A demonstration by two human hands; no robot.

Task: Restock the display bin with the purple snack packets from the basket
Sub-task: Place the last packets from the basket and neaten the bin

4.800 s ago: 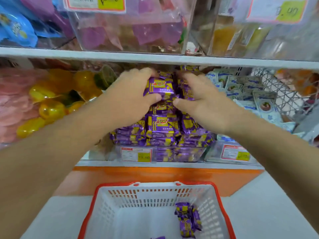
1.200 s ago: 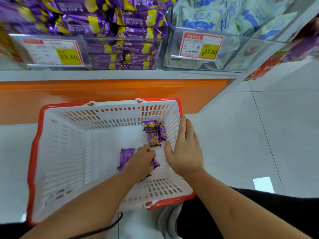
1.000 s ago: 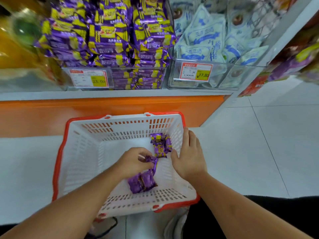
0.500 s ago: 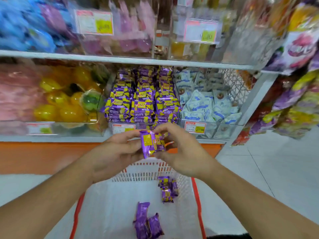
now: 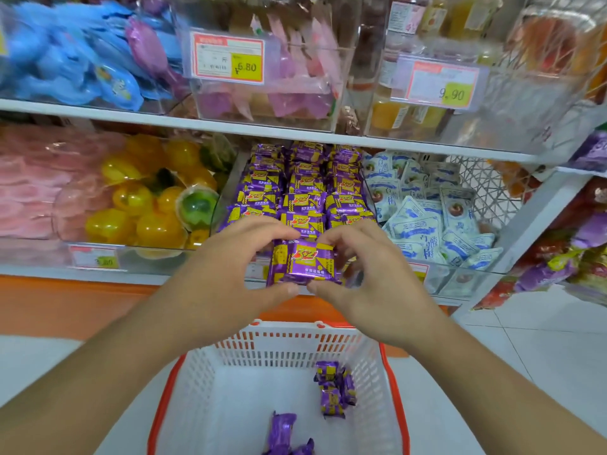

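Note:
A purple and yellow snack packet (image 5: 303, 263) is held up between both hands, just in front of the display bin (image 5: 305, 192), which is stacked with rows of the same packets. My left hand (image 5: 230, 274) pinches its left side and my right hand (image 5: 368, 277) pinches its right side. Below, the white basket with a red rim (image 5: 262, 349) sits on the floor. A small cluster of purple packets (image 5: 335, 389) lies at its right and a few more packets (image 5: 285, 435) lie near the bottom edge.
Left of the bin is a clear bin of yellow and green jelly cups (image 5: 147, 198). Right of it are white and blue packets (image 5: 427, 211). A white shelf (image 5: 295, 133) with clear bins and price tags hangs low above the purple bin. An orange base panel (image 5: 82, 303) runs below.
Both hands have risen from the basket with one packet and brought it close to the bin front. The view has tilted up from the basket toward the shelves.

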